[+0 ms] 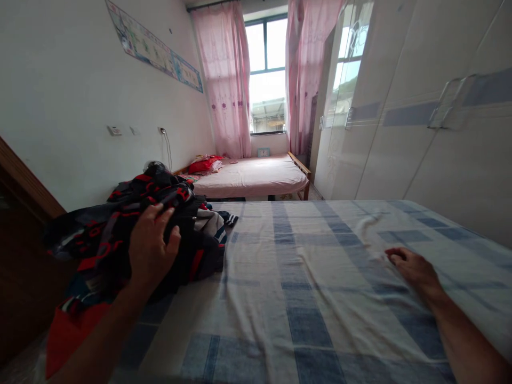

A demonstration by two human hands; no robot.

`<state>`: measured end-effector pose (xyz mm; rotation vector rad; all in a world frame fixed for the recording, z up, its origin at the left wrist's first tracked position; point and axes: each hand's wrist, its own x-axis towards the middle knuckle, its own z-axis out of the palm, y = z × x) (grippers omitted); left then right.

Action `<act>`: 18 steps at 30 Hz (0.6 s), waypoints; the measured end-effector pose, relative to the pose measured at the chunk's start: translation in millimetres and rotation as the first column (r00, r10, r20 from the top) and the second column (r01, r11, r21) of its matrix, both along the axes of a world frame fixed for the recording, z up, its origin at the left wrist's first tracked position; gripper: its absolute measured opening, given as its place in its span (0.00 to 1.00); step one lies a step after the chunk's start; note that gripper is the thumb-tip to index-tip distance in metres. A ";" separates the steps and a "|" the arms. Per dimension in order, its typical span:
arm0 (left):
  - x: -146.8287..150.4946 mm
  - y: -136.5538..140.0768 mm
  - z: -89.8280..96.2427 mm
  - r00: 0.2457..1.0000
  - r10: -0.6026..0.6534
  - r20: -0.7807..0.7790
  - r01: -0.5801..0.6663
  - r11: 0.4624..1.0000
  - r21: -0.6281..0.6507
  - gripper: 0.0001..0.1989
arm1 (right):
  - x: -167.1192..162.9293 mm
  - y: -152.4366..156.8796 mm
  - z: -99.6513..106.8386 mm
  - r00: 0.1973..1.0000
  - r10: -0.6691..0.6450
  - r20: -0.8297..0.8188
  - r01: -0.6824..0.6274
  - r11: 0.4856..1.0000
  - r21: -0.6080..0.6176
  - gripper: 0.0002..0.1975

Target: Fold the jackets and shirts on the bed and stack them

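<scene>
My left hand [154,248] is over a heap of dark clothes [208,256] with red, grey and white parts, piled on the left side of the near bed. Its fingers are spread apart, with nothing gripped between them. To the right, my right hand [414,269] is low over the blue and white checked bed sheet [260,298]. Thumb and fingers there are pinched together on the sheet, where a raised fold runs up from the fingertips. Wrinkles cross the sheet between both hands.
Beyond the near bed stands a second bed [256,176] with a pink sheet and red bedding [205,164]. White wardrobes [408,96] line the right side. Pink curtains [224,80] flank the window. A brown wooden edge [32,176] is at far left.
</scene>
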<state>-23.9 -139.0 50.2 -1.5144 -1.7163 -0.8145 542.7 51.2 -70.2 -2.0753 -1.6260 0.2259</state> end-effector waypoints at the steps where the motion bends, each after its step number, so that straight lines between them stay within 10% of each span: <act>1: 10.2 -4.6 -16.3 0.991 -0.130 -0.011 0.129 0.990 -0.060 0.23 | -4.7 -3.8 3.9 0.999 -0.007 0.035 0.007 1.000 0.002 0.14; 5: 34.2 -24.0 -80.4 0.881 -0.471 0.044 0.455 0.819 -0.350 0.19 | -39.9 -18.0 19.8 0.989 0.004 0.150 -0.012 0.998 0.055 0.22; 11: 28.3 -30.6 -117.0 0.882 -0.469 0.050 0.416 0.723 -0.552 0.27 | -108.3 -14.9 20.8 0.776 0.425 0.467 -0.523 0.847 0.097 0.28; 18: 27.1 -35.1 -115.4 0.882 -0.467 0.061 0.337 0.535 -0.775 0.35 | -75.6 51.4 -5.3 0.838 0.345 0.423 -0.280 0.937 -0.210 0.34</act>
